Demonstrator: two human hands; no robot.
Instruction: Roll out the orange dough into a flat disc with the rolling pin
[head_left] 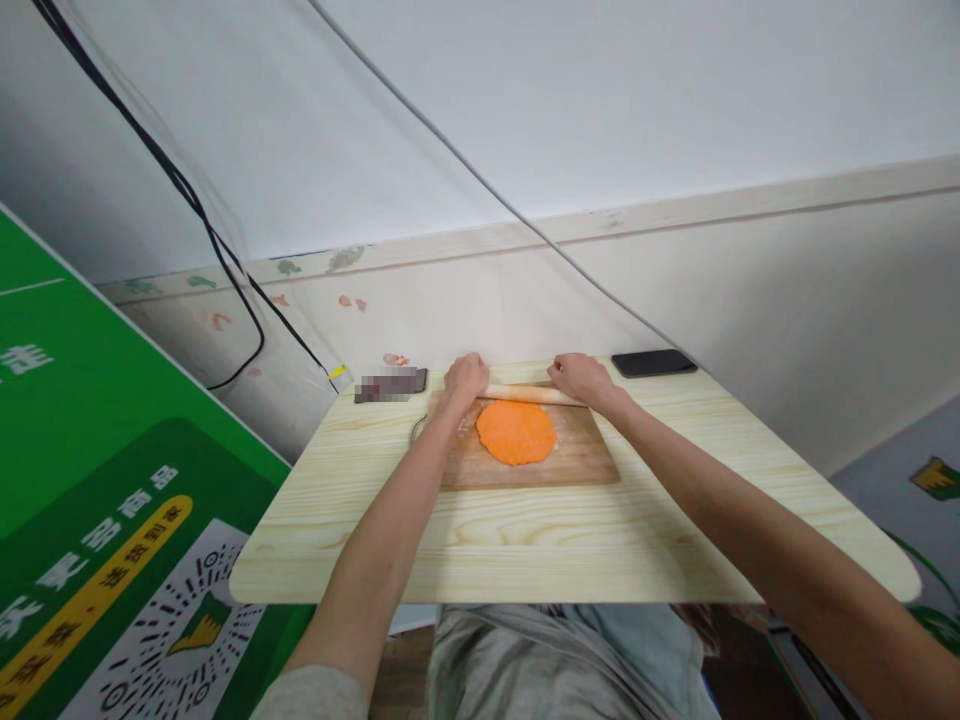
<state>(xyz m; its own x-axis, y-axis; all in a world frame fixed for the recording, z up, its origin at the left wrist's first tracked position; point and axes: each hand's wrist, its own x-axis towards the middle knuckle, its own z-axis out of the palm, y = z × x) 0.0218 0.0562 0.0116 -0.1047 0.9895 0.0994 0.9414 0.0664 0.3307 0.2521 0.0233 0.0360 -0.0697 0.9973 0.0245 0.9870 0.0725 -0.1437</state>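
Observation:
A flat, roundish sheet of orange dough (516,433) lies on a wooden cutting board (536,474). Across its far edge rests a pale wooden rolling pin (523,394), orange-tinted along the middle. My left hand (466,377) is closed around the pin's left end, and my right hand (581,378) is closed around its right end. Whitish smears, like flour, show on the board beside the dough. The fingertips of both hands are mostly hidden.
The board sits on a pale wood-grain table (517,560) against a wall. A black phone (654,363) lies at the back right, a dark, partly blurred device (390,385) at the back left. A metal ring (417,428) shows at the board's left edge. A green printed panel (75,400) stands left.

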